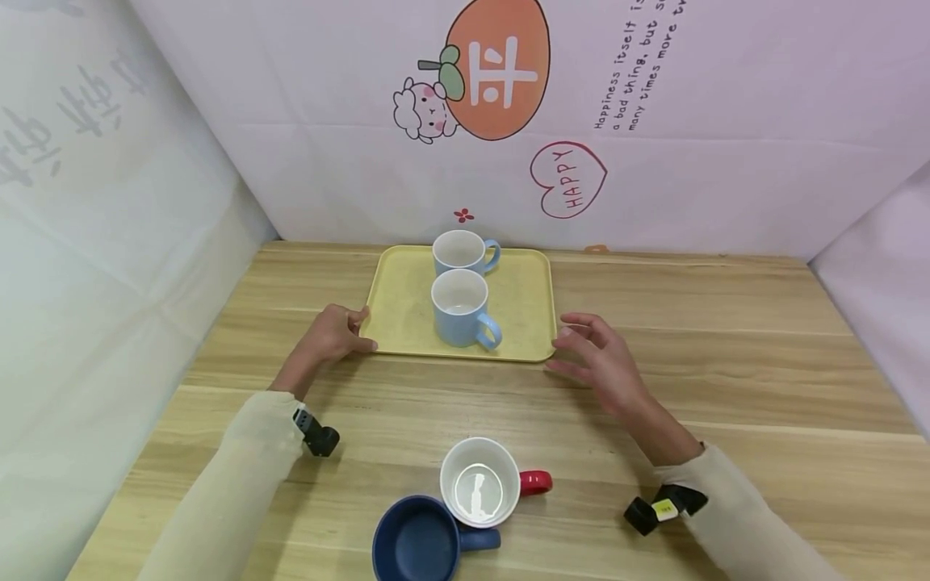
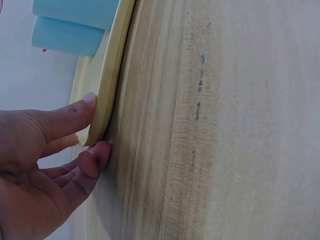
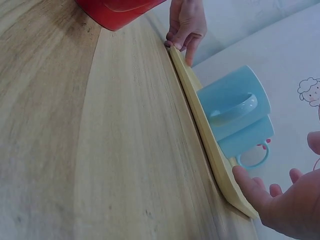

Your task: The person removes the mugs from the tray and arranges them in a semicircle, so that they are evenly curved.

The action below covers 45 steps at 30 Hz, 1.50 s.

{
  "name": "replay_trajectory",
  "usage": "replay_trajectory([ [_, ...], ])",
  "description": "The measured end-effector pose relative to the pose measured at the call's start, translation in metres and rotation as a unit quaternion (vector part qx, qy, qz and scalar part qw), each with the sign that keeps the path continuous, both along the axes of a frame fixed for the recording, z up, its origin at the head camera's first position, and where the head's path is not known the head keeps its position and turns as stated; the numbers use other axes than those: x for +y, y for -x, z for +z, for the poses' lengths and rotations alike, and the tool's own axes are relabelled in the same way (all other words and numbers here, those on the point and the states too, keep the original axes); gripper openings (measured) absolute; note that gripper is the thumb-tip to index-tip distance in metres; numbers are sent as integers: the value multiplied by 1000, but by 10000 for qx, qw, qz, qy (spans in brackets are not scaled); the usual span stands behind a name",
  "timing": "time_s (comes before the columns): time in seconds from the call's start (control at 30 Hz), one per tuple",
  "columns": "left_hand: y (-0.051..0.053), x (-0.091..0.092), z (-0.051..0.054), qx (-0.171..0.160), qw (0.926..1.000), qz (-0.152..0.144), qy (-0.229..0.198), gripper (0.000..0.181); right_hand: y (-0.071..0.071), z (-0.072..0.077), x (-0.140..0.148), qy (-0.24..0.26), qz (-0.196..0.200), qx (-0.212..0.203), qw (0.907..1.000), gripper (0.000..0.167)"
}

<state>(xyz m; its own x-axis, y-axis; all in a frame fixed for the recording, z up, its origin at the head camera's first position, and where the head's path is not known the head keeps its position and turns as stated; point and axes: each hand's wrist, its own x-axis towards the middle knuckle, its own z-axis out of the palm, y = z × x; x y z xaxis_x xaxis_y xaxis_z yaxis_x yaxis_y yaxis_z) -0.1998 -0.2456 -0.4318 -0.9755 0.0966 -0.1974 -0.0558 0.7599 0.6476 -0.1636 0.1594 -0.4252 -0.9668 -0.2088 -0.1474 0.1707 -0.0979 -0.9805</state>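
Observation:
A pale yellow tray [image 1: 519, 307] lies on the wooden table near the back wall. Two light blue mugs with white insides stand on it one behind the other: the front mug [image 1: 458, 324] and the rear mug [image 1: 459, 248]. My left hand [image 1: 330, 332] holds the tray's front left corner. In the left wrist view its thumb [image 2: 75, 117] presses on the rim while the other fingers curl around the edge below. Just beside the tray's right edge, my right hand [image 1: 603, 363] is spread with loosely bent fingers and grips nothing; its index fingertip [image 3: 241, 175] is close to the rim.
Nearer to me on the table stand a red mug [image 1: 535, 482] with a white inside and a dark blue mug [image 1: 416, 541], side by side. A printed white cloth [image 1: 349, 177] forms the wall behind the tray, with cloth on both sides too.

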Motion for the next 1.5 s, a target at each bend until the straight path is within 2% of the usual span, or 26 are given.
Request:
replay_trajectory([
  [0.53,-3,1,1,-15,9999,125,-58,67,0,-8,-16,30,76,-15,10000,52],
  [0.93,-4,-1,0,-90,9996,182,-203,66,-2,-4,-39,139,-69,-288,9995,49],
  [1.23,-4,0,-1,-173,9993,203,-260,66,0,-1,-55,223,-328,-271,9988,43],
  [1.5,-4,1,-2,-159,9993,220,-265,66,4,-2,-66,355,-408,-270,9982,40],
])
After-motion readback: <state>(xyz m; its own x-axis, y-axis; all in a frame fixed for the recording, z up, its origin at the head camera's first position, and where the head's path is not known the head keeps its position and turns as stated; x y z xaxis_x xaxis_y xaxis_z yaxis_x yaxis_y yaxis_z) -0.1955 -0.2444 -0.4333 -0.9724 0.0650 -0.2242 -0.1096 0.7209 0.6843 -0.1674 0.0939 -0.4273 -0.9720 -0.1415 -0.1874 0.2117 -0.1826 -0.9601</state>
